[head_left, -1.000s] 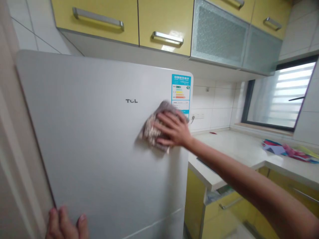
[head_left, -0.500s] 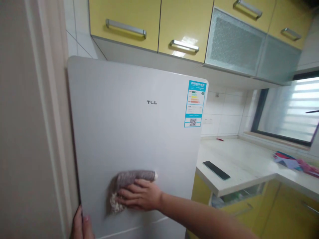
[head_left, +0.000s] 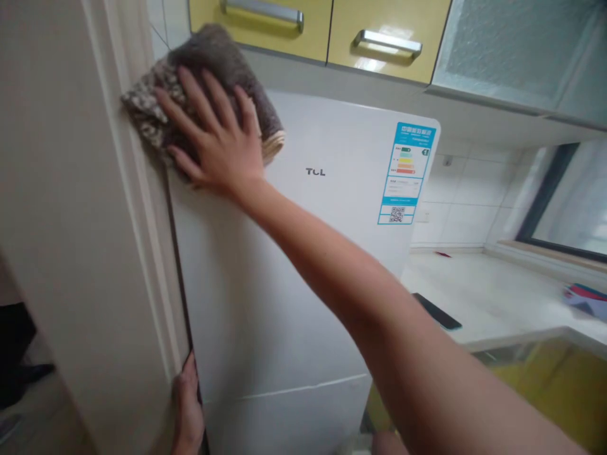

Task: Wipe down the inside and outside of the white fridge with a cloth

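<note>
My right hand (head_left: 215,136) lies flat with fingers spread on a brown-grey cloth (head_left: 222,60), pressing it against the top left corner of a white fridge door (head_left: 294,278). The door carries a small logo and a blue energy label (head_left: 406,174) at its upper right. My left hand (head_left: 187,407) grips the left edge of the door low down, fingers curled round the edge beside the beige door frame (head_left: 95,221).
Yellow wall cupboards (head_left: 374,38) with metal handles hang above the fridge. To the right runs a white counter (head_left: 493,297) with a dark phone (head_left: 436,311) and coloured papers (head_left: 585,297). A window sits at the far right.
My right hand has swept the cloth from the lower left of the door up to its top left corner. The view has shifted right and closer.
</note>
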Motion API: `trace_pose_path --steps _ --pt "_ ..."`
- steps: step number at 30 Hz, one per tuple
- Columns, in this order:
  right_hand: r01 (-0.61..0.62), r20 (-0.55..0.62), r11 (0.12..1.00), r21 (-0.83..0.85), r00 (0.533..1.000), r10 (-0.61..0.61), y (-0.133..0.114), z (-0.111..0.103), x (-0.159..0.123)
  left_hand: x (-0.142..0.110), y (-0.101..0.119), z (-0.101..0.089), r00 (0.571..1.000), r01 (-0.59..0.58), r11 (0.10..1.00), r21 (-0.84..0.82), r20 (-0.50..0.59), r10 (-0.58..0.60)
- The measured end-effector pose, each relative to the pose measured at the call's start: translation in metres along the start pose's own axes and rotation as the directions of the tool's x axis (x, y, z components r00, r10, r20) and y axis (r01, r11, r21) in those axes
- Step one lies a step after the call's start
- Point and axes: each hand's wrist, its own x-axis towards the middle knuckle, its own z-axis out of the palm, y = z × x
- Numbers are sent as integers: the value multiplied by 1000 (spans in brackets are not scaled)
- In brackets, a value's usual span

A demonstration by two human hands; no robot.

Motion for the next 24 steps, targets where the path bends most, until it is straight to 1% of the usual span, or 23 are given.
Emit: trace_pose_path --steps 1,2,3,5,6,7,8,9,10,11,12,13,14,15,16,17,18,19,20,21,22,23,24 --pt "-24 13 1000 -9 1000 24 -17 4 -14 0 5 1 998 67 997 -43 -8 -68" --pt "-3 31 1000 14 1000 3 -37 9 -42 0 11 1 991 131 988 -79 -9 -133" --pt "44 52 997 70 997 -48 -58 12 -80 0 17 1 983 182 977 -110 -9 -184" --pt "179 146 965 190 967 -208 -101 18 -182 1 29 0 969 246 957 -155 7 -248" --pt "252 205 937 241 931 -303 -121 21 -238 1 34 -1 961 274 945 -179 21 -274" --pt "339 226 887 313 881 -416 -139 23 -293 1 38 -2 954 298 932 -206 34 -298" --pt "415 200 811 413 827 -525 -155 26 -343 1 40 -3 948 316 920 -234 43 -315" --pt "392 220 751 532 792 -570 -167 28 -386 0 42 -4 944 328 909 -257 45 -328" --pt "277 245 671 688 782 -573 -176 30 -419 0 43 -5 942 333 903 -272 49 -333" --pt "82 293 574 815 796 -529 -180 32 -441 -1 44 -6 942 333 900 -280 55 -331" --pt "-119 356 452 884 799 -485 -178 32 -451 -2 45 -6 943 330 901 -282 60 -327" --pt "-269 410 344 900 791 -454 -170 31 -449 -3 45 -6 945 326 905 -274 63 -322" --pt "-338 434 282 898 784 -443 -154 29 -435 -4 44 -6 947 320 911 -258 69 -313" --pt "-319 425 294 901 781 -457 -131 26 -412 -5 44 -5 950 311 919 -244 70 -303" --pt "-170 367 398 901 789 -493 -102 21 -380 -6 43 -3 954 300 925 -233 70 -292" --pt "45 261 494 868 805 -533 -67 15 -344 -7 42 -1 957 290 930 -227 66 -282" --pt "210 167 607 766 848 -503 -28 7 -303 -8 41 2 960 279 934 -225 66 -271" --pt "302 66 727 617 900 -430 12 -1 -262 -8 39 6 964 265 938 -225 63 -257" --pt "299 -16 842 448 945 -327 49 -9 -223 -8 38 10 970 243 944 -223 54 -237" --pt "218 -55 935 280 976 -211 82 -16 -188 -8 37 15 977 213 954 -213 37 -210" --pt "97 -112 986 138 990 -82 107 -23 -161 -7 35 21 984 177 965 -195 13 -177" --pt "-38 -130 999 28 991 41 123 -28 -141 -5 34 26 989 142 975 -170 -13 -146" --pt "-165 -161 986 -38 974 157 129 -31 -131 -3 32 32 992 112 984 -138 -40 -119"
